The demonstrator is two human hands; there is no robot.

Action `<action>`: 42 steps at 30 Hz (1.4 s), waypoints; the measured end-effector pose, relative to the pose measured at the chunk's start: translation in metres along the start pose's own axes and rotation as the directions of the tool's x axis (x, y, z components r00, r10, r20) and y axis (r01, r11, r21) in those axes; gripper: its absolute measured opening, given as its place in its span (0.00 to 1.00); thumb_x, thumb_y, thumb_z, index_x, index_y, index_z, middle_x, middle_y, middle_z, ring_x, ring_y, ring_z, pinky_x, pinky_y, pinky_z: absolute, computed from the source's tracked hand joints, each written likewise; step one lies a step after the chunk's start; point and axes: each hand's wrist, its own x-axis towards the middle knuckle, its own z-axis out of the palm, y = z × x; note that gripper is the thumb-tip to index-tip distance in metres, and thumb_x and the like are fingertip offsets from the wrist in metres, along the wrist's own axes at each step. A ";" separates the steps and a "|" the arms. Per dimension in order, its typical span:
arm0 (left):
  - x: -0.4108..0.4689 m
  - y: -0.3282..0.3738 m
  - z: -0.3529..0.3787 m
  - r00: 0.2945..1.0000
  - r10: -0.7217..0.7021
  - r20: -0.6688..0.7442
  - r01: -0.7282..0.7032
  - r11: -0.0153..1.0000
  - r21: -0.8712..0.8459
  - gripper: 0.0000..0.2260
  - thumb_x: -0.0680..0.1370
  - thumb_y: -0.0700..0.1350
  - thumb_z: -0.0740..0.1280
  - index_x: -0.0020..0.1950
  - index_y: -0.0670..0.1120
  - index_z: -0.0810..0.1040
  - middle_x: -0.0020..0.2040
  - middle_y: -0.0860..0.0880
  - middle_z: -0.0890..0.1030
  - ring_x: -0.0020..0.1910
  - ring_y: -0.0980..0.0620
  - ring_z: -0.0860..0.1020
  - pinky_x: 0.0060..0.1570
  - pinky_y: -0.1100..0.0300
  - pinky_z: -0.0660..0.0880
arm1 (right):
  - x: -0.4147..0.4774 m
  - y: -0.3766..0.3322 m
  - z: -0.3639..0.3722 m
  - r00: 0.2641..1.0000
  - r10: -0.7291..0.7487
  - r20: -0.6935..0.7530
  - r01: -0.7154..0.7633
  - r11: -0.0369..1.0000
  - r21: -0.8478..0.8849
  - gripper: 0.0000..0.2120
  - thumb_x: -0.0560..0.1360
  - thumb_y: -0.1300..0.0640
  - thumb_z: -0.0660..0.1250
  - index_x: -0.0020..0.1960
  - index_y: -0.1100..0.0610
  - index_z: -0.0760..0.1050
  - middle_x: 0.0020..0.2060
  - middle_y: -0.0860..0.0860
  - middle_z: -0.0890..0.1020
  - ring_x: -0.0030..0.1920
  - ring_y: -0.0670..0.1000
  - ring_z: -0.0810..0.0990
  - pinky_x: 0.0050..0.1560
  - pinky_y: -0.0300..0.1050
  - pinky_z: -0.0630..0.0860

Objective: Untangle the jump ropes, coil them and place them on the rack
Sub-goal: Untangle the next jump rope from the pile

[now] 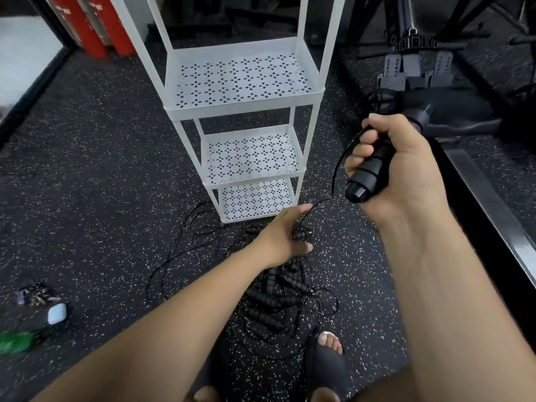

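Right hand clenches 1 handle; left hand pinches its cord (pile below). Pulling hard now risks tightening the tangle.

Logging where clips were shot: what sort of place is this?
Probably a gym: speckled rubber floor, black equipment, and a tangle of jump ropes by a white rack.

Bare forearms and a black open-toed slide sandal.
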 end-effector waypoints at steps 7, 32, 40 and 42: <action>0.012 -0.021 0.022 0.970 -0.074 -0.231 0.075 0.997 -0.002 0.27 0.77 0.49 0.78 0.70 0.53 0.68 0.69 0.53 0.72 0.67 0.50 0.75 0.61 0.55 0.76 | -0.002 -0.003 0.000 1.000 -0.009 0.014 0.008 0.999 0.031 0.06 0.80 0.62 0.70 0.47 0.56 0.73 0.35 0.48 0.76 0.30 0.44 0.71 0.33 0.38 0.69; -0.009 0.033 -0.046 0.994 0.001 -0.110 0.011 0.994 0.112 0.10 0.87 0.55 0.62 0.55 0.56 0.82 0.44 0.54 0.87 0.39 0.53 0.84 0.38 0.57 0.80 | 0.019 0.031 -0.026 0.978 0.129 -0.163 -0.120 0.991 0.062 0.08 0.82 0.59 0.68 0.44 0.55 0.73 0.36 0.51 0.81 0.30 0.46 0.74 0.29 0.37 0.71; -0.035 0.078 -0.078 0.967 0.079 -0.244 -0.114 0.984 -0.135 0.10 0.88 0.52 0.63 0.58 0.51 0.84 0.41 0.52 0.88 0.38 0.62 0.84 0.41 0.63 0.79 | 0.013 0.045 -0.023 0.960 0.028 -0.280 -0.054 0.995 -0.087 0.05 0.82 0.62 0.67 0.55 0.58 0.72 0.43 0.60 0.88 0.31 0.50 0.76 0.29 0.41 0.72; -0.040 0.087 -0.085 0.956 0.087 -0.279 -0.151 0.965 -0.216 0.11 0.88 0.50 0.63 0.58 0.49 0.84 0.39 0.50 0.87 0.39 0.57 0.85 0.39 0.62 0.78 | 0.009 0.048 -0.019 0.959 0.013 -0.285 -0.070 0.979 -0.190 0.04 0.83 0.61 0.67 0.55 0.58 0.72 0.44 0.61 0.88 0.30 0.51 0.76 0.29 0.41 0.72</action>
